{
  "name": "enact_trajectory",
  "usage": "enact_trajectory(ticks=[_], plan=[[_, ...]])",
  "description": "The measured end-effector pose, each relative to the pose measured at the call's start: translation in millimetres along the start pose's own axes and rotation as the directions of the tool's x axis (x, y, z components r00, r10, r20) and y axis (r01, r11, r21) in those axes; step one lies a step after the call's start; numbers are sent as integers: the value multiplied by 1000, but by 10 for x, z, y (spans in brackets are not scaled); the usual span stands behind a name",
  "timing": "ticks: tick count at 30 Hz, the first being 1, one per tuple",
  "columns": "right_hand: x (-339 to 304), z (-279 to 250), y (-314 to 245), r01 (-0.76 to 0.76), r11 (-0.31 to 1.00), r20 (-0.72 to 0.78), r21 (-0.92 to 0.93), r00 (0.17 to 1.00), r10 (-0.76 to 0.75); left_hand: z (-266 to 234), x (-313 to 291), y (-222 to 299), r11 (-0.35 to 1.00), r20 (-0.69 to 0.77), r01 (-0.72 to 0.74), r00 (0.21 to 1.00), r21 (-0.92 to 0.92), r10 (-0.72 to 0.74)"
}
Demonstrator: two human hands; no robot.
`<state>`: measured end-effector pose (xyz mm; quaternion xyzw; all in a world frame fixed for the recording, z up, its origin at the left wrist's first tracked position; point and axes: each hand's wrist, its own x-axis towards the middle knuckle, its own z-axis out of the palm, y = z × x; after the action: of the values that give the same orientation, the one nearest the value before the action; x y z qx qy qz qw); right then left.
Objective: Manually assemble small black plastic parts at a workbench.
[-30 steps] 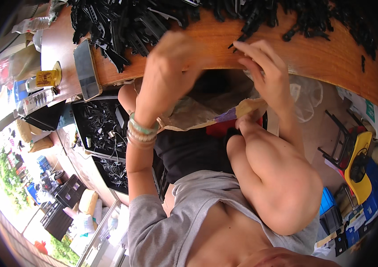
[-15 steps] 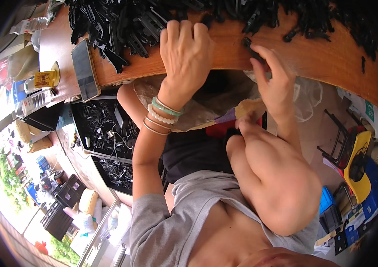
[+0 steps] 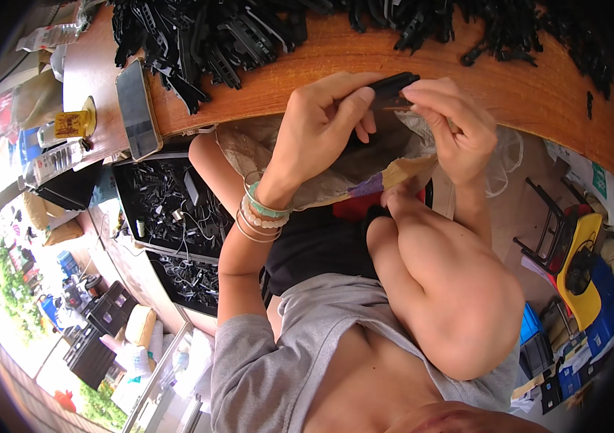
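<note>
Both hands meet at near edge of wooden table, left hand & right hand each pinching an end of small black plastic part, prob. to steady it, w/ heap of black parts far side.

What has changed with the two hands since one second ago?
The left hand came back from the black parts pile to the table edge, and with the right hand now pinches a black plastic piece. The phone and pile stayed.
</note>
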<state>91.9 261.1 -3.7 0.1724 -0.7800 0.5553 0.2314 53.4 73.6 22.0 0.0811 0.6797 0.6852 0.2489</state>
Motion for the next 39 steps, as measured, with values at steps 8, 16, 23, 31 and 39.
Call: enact_trajectory(ticks=[8,16,23,31,39], plan=[[-29,14,-56,24,994,-38,-105,999,-28,171,-86,-27,651,48,-416,862,635,505],[-1,-39,-75,53,968,60,-245,997,-40,47,-139,-52,598,124,-467,843,651,523],[-77,-10,-131,-39,987,87,-156,995,53,68,-182,5,584,189,-514,829,629,526],[-86,1,-103,-12,985,103,-172,994,30,13,-151,-51,611,200,-516,837,600,509],[151,-80,187,-129,882,-38,-454,991,126,-356,170,126,509,145,-343,910,789,388]])
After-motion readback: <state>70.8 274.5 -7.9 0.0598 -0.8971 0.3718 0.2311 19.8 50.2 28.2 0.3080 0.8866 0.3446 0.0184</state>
